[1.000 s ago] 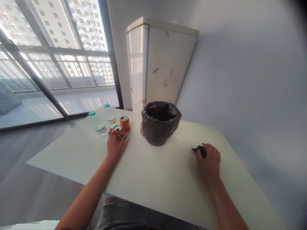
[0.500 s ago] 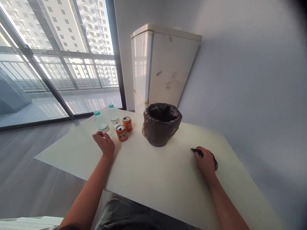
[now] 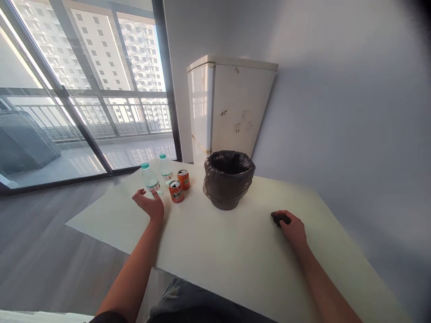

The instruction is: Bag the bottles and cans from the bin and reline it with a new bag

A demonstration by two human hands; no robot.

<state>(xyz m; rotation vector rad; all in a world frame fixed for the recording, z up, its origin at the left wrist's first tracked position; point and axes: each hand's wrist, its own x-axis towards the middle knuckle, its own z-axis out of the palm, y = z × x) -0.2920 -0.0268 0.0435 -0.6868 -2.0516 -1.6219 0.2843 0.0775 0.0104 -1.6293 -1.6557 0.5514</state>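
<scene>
My right hand [image 3: 293,228] rests on the right of the white table [image 3: 215,251], its fingers closed around a crumpled black plastic bag [image 3: 280,218]. Part of that bag is hidden under the palm. My left hand [image 3: 150,205] is held with thumb and fingers apart and nothing between them. Just behind it stands a clear plastic bottle [image 3: 152,183] with a green cap, partly covered by the hand. To its right are an orange can [image 3: 176,192] with an opened top, a second orange can [image 3: 183,179] and another clear bottle [image 3: 166,168].
A trash bin [image 3: 227,186] lined with a black bag stands upright in the middle of the table, its mouth open. Behind the table are a stained white refrigerator [image 3: 239,103] and, to the left, a glass sliding door [image 3: 84,98]. A grey wall borders the right side.
My right hand has bunched the black bag more tightly, and its trailing edge no longer shows. The fingers of my left hand have spread wider. The whole view has shifted slightly.
</scene>
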